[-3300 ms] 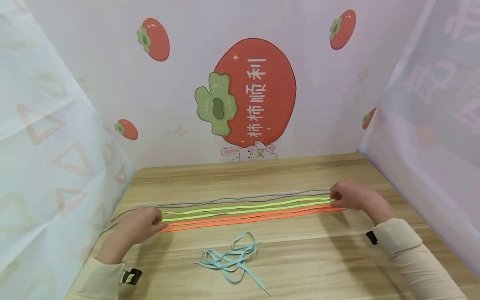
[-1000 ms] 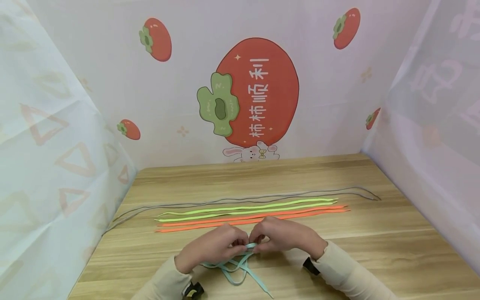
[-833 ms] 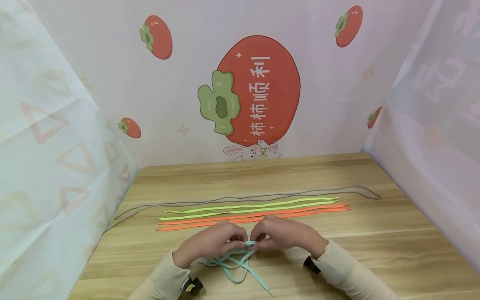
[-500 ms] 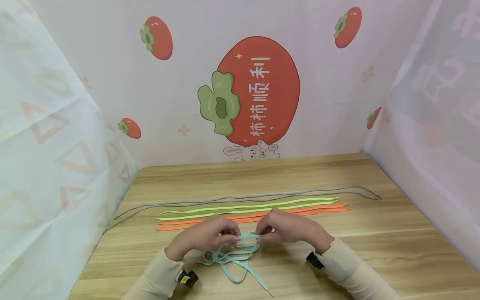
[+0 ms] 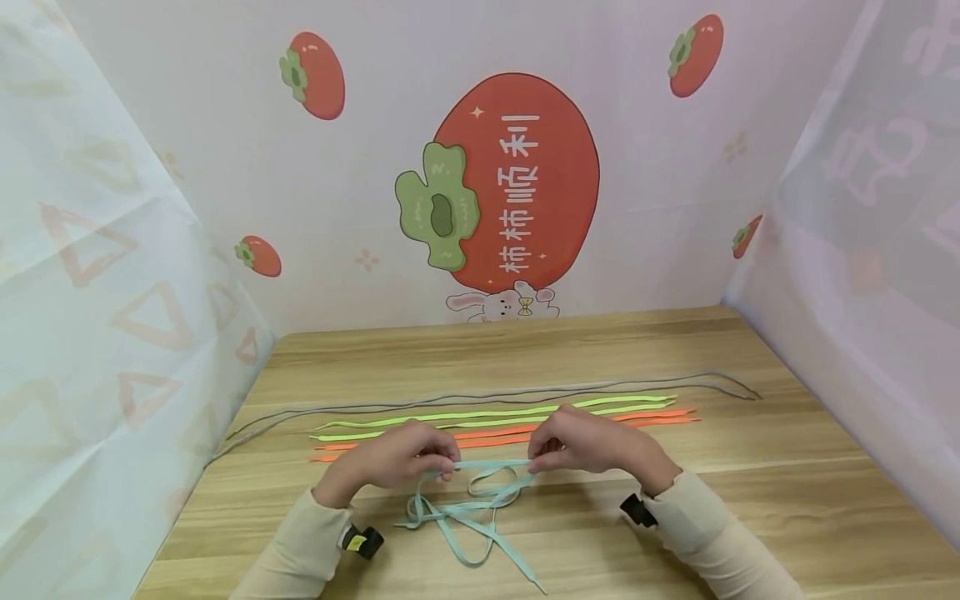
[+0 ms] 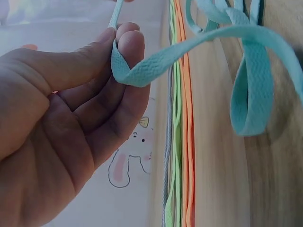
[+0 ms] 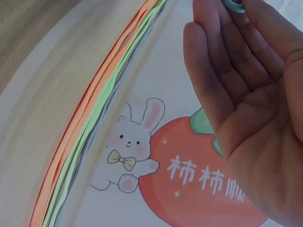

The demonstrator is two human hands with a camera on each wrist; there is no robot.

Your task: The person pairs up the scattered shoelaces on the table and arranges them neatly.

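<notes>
A light teal flat shoelace (image 5: 491, 463) is stretched in a short straight span between both hands, over the near middle of the table. My left hand (image 5: 408, 454) pinches it between thumb and fingertips; in the left wrist view the shoelace (image 6: 156, 64) bends around the fingertips and trails off right. My right hand (image 5: 585, 442) pinches the span's other end, and in the right wrist view only a bit of teal lace (image 7: 234, 5) shows at the fingertips. The rest of the shoelace lies in loose loops below the hands, one tipped end pointing toward the near edge.
Beyond the hands, two orange shoelaces (image 5: 487, 442), two yellow-green shoelaces (image 5: 487, 414) and grey shoelaces (image 5: 420, 406) lie side by side across the wooden table (image 5: 675, 533). A printed backdrop (image 5: 360, 167) stands behind, and pale sheets (image 5: 97, 292) flank both sides.
Both hands came in from the straightened laces to the teal pile and took hold of it. Since then they have moved apart and slightly away, lengthening the span between them and loosening the pile.
</notes>
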